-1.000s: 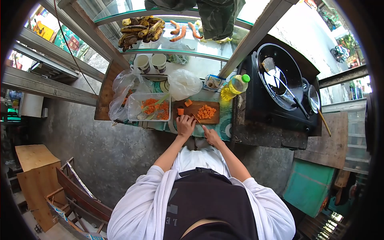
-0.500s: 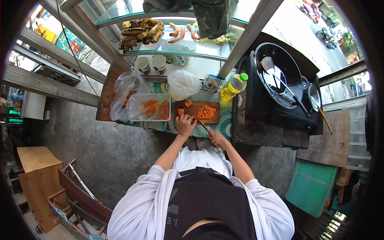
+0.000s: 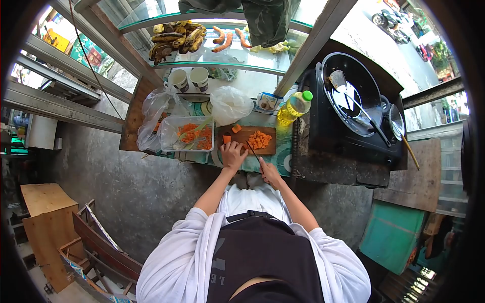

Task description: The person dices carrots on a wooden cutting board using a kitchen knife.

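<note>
My left hand [image 3: 234, 155] rests on the wooden cutting board [image 3: 271, 150], fingers curled over a piece of carrot [image 3: 245, 146] that they mostly hide. In my right hand [image 3: 271, 174] is a knife [image 3: 254, 152], its blade slanting up and left to the board beside my left fingertips. A heap of diced carrot [image 3: 259, 140] lies right of the blade. Two larger carrot chunks sit uncut at the board's upper left, one a carrot chunk [image 3: 236, 129] near the top edge. Left of the board stands a clear plastic container [image 3: 167, 134] with shredded carrot [image 3: 194, 135] and a pale green utensil inside.
Behind the board are a white plastic bag [image 3: 231, 104], paper cups [image 3: 199, 79] and a yellow oil bottle [image 3: 294, 107]. To the right, a wok [image 3: 371, 76] with a ladle sits on a black stove [image 3: 323, 131]. Bananas [image 3: 177, 38] lie on the glass shelf above.
The knife has turned steeper, and my right hand has shifted slightly left and down. My left hand stays at the carrot. Vehicles in the street outside have moved.
</note>
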Available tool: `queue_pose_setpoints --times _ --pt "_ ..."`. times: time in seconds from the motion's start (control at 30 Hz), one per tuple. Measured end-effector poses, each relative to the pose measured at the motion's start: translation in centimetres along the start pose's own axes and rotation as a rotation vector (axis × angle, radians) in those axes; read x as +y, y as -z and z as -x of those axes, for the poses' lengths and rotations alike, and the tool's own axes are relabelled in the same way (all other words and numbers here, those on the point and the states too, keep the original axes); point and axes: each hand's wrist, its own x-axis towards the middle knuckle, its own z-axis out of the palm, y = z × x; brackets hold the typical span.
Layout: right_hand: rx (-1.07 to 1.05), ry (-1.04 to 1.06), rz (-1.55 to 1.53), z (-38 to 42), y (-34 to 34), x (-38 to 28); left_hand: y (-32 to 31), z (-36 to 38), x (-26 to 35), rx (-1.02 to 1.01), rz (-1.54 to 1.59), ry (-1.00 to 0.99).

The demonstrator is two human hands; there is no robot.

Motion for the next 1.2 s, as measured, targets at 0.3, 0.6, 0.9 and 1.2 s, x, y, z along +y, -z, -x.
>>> queue_pose_setpoints --times 0.3,0.6,0.9,1.2 --pt "0.136 0.26 0.281 -1.4 -0.6 1.9 0.1 0.2 0.3 -0.045 0.018 0.04" --pt "0.145 0.23 0.36 -1.5 0.2 1.9 0.3 0.0 0.7 0.009 0.056 0.062" --pt "0.114 0.204 0.421 -1.2 0.7 1.0 0.3 0.2 1.3 0.013 0.022 0.127" --pt "0.051 0.145 0.431 -1.2 1.0 -0.2 0.5 0.2 1.3 -0.024 0.033 0.133"
